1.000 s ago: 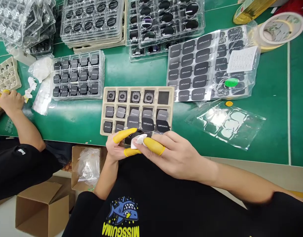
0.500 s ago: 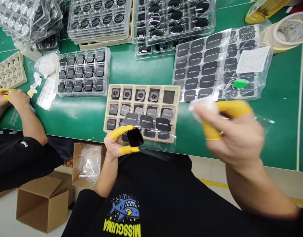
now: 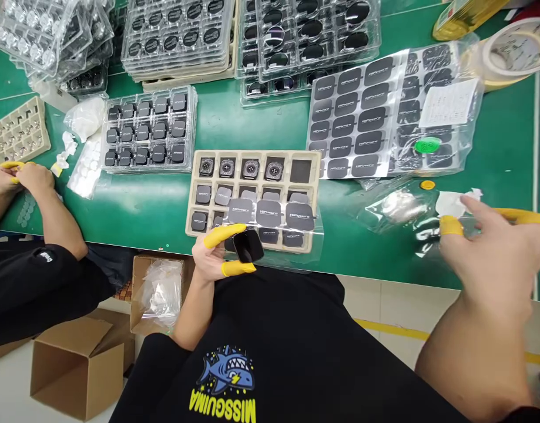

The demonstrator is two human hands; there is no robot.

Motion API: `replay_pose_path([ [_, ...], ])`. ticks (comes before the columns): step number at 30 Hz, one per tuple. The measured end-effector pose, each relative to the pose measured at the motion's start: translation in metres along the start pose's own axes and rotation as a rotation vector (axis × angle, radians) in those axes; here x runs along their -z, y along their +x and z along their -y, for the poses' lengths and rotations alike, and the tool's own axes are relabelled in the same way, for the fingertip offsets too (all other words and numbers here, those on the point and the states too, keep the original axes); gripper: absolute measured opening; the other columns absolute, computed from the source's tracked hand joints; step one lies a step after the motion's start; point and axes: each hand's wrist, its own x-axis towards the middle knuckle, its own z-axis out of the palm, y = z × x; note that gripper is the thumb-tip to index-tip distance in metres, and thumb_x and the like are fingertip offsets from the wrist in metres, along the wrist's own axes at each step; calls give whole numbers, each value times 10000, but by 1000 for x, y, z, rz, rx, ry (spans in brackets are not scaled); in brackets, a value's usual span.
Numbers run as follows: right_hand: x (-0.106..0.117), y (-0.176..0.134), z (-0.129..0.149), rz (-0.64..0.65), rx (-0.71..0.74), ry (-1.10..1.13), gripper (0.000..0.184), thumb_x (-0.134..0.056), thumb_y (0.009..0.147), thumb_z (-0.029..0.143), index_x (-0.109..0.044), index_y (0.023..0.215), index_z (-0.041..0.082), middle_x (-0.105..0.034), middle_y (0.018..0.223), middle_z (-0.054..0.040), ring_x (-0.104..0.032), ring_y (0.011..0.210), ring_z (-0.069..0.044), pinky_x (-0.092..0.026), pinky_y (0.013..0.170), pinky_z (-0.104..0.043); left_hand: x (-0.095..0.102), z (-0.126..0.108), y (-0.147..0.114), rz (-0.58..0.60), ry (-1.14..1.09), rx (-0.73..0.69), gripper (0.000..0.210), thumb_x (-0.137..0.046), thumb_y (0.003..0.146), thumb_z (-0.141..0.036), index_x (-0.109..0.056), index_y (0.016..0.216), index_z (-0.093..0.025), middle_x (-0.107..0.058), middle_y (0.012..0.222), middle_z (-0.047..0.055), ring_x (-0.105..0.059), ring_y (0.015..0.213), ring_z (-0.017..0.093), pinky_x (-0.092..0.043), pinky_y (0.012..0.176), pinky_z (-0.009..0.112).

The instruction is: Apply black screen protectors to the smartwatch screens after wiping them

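Note:
My left hand [image 3: 210, 255], with yellow finger cots, is closed around a smartwatch [image 3: 248, 245], its glossy black screen turned up. A clear film strip with dark printed stickers [image 3: 268, 212] reaches out beside the watch, over the front of a beige tray [image 3: 319, 170]. Whether my left fingers also hold this strip I cannot tell. Far to the right, my right hand [image 3: 494, 247] is low over the table with its fingers apart. Its thumb and a fingertip touch a crumpled white wipe [image 3: 450, 204]. Watches lie back up in the tray's far row, with dark sticker-covered pieces in the nearer rows.
Clear plastic bags [image 3: 397, 205] and a yellow finger cot [image 3: 427, 185] lie near my right hand. Behind are sticker sheets [image 3: 349, 126], tape rolls [image 3: 516, 53] and stacked clear trays [image 3: 314, 59]. Another tray [image 3: 148, 129] stands left, beyond which a co-worker's hands [image 3: 36, 179] work.
My right hand has moved right and down to the table with the white wipe, and its fingers have spread. My left hand, watch and film strip have shifted slightly right.

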Motion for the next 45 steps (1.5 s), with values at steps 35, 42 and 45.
replay_pose_path([
  [35,74,-55,243,821,117,1058,557,-849,961,670,-755,1382,317,-795,1368,-99,-781,1265,-351,-658,1130,-561,6,-9,-5,245,4,-90,712,-991,794,-621,-834,1398,-279,-895,1105,98,-859,940,240,-718,700,293],
  [42,92,-63,258,152,546,604,610,-808,1028,266,-614,1604,309,-643,1568,-177,-562,1536,-425,-529,1264,-655,2,-15,-18,191,154,-57,667,-954,852,-614,-822,1392,-245,-876,1170,112,-853,995,234,-697,688,262],
  [45,96,-75,270,122,733,655,529,-758,1044,189,-636,1548,293,-733,1407,-161,-630,1426,-394,-589,1152,-611,0,-18,-16,227,126,-98,692,-944,867,-608,-792,1440,-252,-872,1209,108,-864,1040,240,-728,815,306],
])
